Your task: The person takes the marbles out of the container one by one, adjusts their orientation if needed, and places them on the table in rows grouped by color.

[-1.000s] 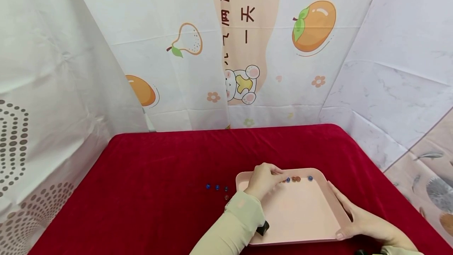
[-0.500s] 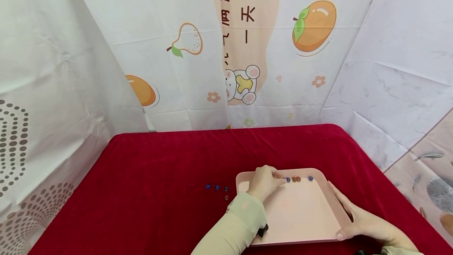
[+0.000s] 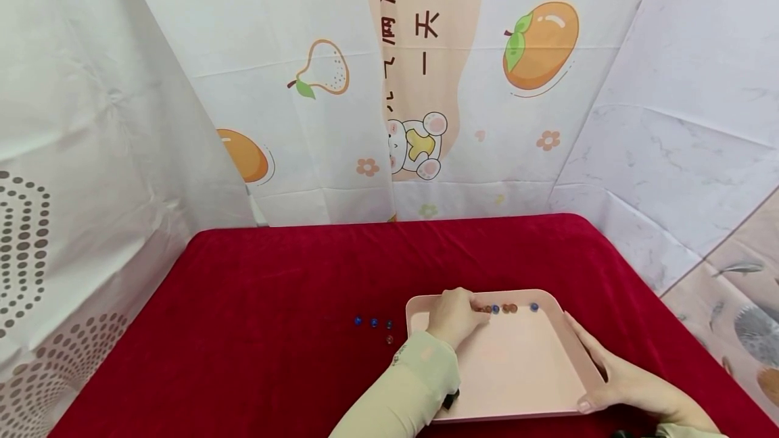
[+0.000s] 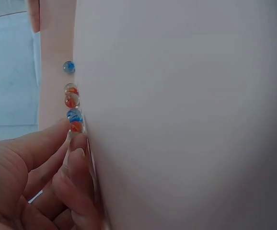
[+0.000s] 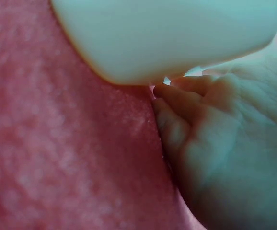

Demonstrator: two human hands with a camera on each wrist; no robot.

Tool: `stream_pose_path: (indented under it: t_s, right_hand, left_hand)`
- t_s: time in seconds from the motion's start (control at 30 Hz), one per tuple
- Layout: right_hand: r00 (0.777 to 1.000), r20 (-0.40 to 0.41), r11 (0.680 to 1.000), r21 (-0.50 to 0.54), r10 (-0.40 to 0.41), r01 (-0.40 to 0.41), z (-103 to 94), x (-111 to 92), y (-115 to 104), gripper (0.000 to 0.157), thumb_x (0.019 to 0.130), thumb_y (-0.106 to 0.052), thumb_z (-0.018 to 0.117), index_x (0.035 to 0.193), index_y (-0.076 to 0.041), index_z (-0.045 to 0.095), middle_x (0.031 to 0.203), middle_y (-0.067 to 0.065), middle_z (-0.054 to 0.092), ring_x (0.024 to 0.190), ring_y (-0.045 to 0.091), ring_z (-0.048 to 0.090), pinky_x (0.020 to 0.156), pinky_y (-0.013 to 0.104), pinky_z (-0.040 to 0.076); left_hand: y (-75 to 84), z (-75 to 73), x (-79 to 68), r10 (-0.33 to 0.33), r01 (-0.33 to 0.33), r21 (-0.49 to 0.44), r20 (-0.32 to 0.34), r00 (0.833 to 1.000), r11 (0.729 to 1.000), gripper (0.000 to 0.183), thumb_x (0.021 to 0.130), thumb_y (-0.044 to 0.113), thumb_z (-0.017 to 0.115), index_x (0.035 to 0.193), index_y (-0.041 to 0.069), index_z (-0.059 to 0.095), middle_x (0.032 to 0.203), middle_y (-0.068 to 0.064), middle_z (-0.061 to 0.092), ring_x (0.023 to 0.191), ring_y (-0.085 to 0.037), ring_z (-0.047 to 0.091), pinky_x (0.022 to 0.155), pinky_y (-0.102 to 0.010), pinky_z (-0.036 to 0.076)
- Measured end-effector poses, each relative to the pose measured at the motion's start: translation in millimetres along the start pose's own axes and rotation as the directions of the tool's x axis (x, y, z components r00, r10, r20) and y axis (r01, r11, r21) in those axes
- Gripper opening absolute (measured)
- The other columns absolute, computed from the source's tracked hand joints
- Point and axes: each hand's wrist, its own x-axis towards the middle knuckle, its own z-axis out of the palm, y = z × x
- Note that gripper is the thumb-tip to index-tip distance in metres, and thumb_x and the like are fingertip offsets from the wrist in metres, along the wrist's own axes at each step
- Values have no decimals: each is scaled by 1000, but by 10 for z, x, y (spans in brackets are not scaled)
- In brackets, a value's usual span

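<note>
A shallow pink tray lies on the red cloth. Inside it, along the far wall, a row of glass marbles runs: an orange one, a blue one, two more orange ones and, a little apart, another blue marble. My left hand reaches into the far left of the tray, its thumb and fingers pinching at the row's left end, where a marble is mostly hidden by the fingertips. My right hand grips the tray's right side, thumb at the near corner and fingers along the outer wall.
Left of the tray, on the red cloth, lie several loose marbles: a blue marble, another blue marble, a darker marble and a clear reddish marble. A printed white curtain hangs behind the table.
My left hand has drawn slightly back toward me along the far wall, leaving the orange marble beside the blue one in plain sight. The right hand and tray have stayed put.
</note>
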Motion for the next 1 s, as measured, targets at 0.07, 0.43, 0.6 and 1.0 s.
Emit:
stream_pose_path:
  t_s: [0.07, 0.43, 0.6, 1.0]
  right_hand:
    - [1000, 0, 1000, 7, 15, -15, 0, 0, -3, 108, 81, -7, 64, 159, -35, -6, 157, -21, 12, 128, -7, 30, 95, 15, 39]
    - [999, 7, 999, 36, 38, -39, -14, -5, 19, 110, 81, -6, 65, 158, -37, -7, 157, -21, 10, 128, -6, 31, 95, 15, 39]
    - [1000, 1, 1000, 26, 18, -18, 0, -4, 9, 110, 81, -5, 65, 159, -35, -6, 157, -19, 12, 127, -5, 32, 95, 15, 39]
    - [1000, -13, 1000, -14, -15, 14, 11, 1, 2, 110, 80, -6, 66, 159, -32, -6, 157, -21, 14, 126, -5, 34, 93, 15, 40]
  left_hand:
    - [-4, 8, 1, -3, 3, 8, -3, 1000, 1000, 8, 80, 29, 83, 85, 23, 81, 81, 12, 72, 76, -7, 61, 67, -22, 47]
    - [-15, 42, 27, -9, 9, 44, -4, 1000, 999, 3, 79, 26, 83, 80, 24, 80, 76, 15, 69, 80, -8, 64, 73, -22, 50]
    - [-25, 45, 23, -16, 16, 50, 1, 1000, 999, 7, 79, 26, 83, 75, 25, 78, 71, 14, 67, 71, -5, 60, 66, -21, 48]
    - [-13, 42, -15, -22, 22, 20, 35, 999, 1000, 31, 78, 21, 81, 55, 21, 59, 52, 12, 48, 57, -5, 42, 52, -19, 35]
